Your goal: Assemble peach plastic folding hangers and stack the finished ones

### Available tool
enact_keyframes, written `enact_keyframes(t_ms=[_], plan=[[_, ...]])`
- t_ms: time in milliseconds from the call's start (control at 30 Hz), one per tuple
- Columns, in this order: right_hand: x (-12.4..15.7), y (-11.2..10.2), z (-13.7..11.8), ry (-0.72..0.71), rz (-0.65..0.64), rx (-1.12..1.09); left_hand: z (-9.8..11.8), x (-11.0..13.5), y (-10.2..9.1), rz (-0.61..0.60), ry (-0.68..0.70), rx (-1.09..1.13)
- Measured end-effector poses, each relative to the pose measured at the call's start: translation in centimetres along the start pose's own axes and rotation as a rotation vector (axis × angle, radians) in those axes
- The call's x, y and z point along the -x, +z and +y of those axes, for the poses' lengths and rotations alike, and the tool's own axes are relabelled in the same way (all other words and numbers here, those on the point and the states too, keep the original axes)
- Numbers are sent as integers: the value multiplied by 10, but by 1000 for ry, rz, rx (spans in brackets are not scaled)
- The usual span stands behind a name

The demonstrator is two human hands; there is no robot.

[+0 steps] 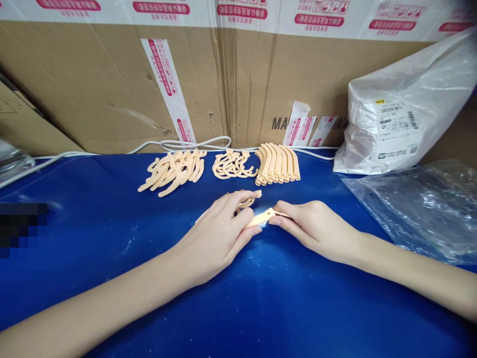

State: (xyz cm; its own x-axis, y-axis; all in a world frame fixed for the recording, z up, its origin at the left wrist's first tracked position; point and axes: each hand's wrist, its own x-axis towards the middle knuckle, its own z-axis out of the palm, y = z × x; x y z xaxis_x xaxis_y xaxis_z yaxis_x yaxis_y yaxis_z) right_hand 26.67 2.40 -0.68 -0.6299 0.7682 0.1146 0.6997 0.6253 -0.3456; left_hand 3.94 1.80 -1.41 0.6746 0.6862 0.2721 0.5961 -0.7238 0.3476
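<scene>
Over the blue tabletop, my left hand (219,231) is closed around cream plastic hanger parts, among them a hanger arm (261,218) with a small hole near its end. A curved cream hook (250,201) shows at the fingers of this hand; whether it is joined to the arm is hidden. My right hand (313,226) pinches a thin cream hanger piece (282,214) between thumb and forefinger. That piece meets the end of the arm from my left hand. Most of both pieces is covered by the fingers.
Behind my hands lie a loose pile of hanger arms (175,169), several hooks (231,165) and a neat row of hanger arms (278,163). A white cable (145,145) runs along a cardboard box (112,89). At right are a labelled white bag (395,114) and clear plastic (413,204).
</scene>
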Motion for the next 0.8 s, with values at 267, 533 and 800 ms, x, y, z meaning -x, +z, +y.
enact_keyframes(t_ms=[267,533,800], plan=[[-1,4,4,-167,108,301,-4,2,2,23,28,-21],[-1,3,6,-289,180,519,-2,2,2,7,32,-28],[1,1,2,-343,268,697,-3,3,-1,-38,31,-1]])
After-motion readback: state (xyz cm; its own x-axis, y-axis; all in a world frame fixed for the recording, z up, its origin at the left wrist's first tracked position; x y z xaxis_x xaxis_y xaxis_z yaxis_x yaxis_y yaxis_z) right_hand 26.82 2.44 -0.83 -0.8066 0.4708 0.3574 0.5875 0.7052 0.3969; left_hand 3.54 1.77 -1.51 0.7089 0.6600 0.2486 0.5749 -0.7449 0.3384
